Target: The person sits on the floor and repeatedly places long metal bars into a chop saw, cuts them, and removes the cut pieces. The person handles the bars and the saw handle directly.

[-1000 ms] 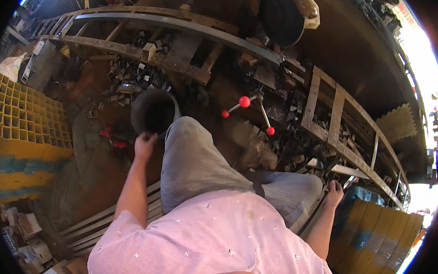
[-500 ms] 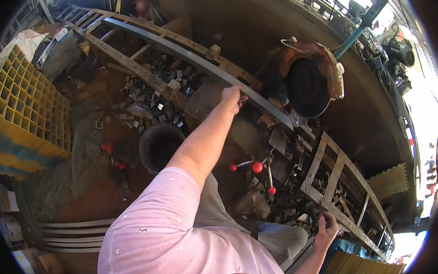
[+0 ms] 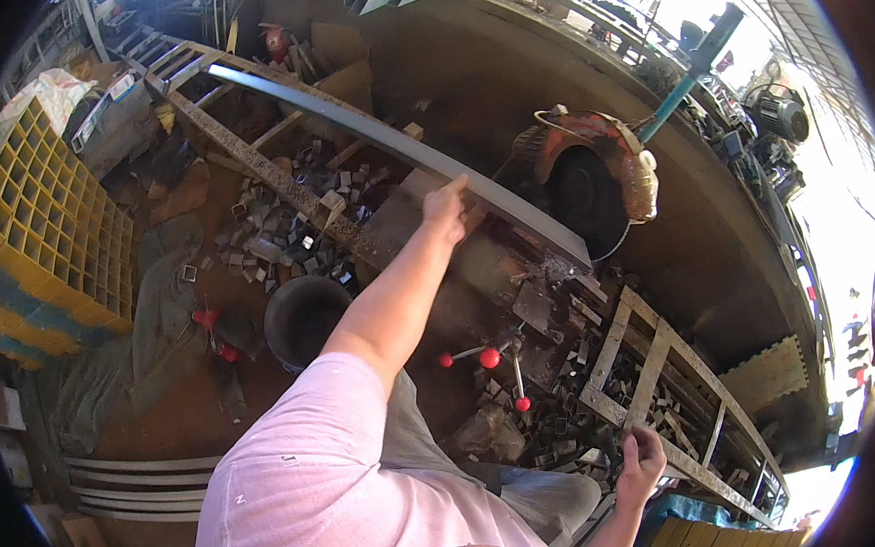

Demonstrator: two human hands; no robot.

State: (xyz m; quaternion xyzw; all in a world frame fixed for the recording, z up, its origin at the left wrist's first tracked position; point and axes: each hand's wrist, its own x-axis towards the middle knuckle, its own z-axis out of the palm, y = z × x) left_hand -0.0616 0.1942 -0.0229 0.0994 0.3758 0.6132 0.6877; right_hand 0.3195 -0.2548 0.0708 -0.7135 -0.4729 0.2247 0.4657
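A long grey metal bar lies slantwise across the bench, its right end beside the black disc of a cut-off saw. My left hand is at the bar's near edge with the index finger stretched out onto it; the thumb and other fingers are partly hidden. My right hand is low on the right with loosely curled fingers, and I see nothing in it. It is nearest to a metal ladder-like frame. Between my hands stands a lever handle with red knobs.
Many short cut tube pieces lie heaped behind a dark bucket. A stack of yellow square tubes stands at the left. An orange guard covers the disc's top. A long metal frame stretches to the far left.
The bar has slid right past the disc. My left hand has loosened from around its edge to an outstretched finger. The whole view has shifted slightly; my right hand stays by the frame.
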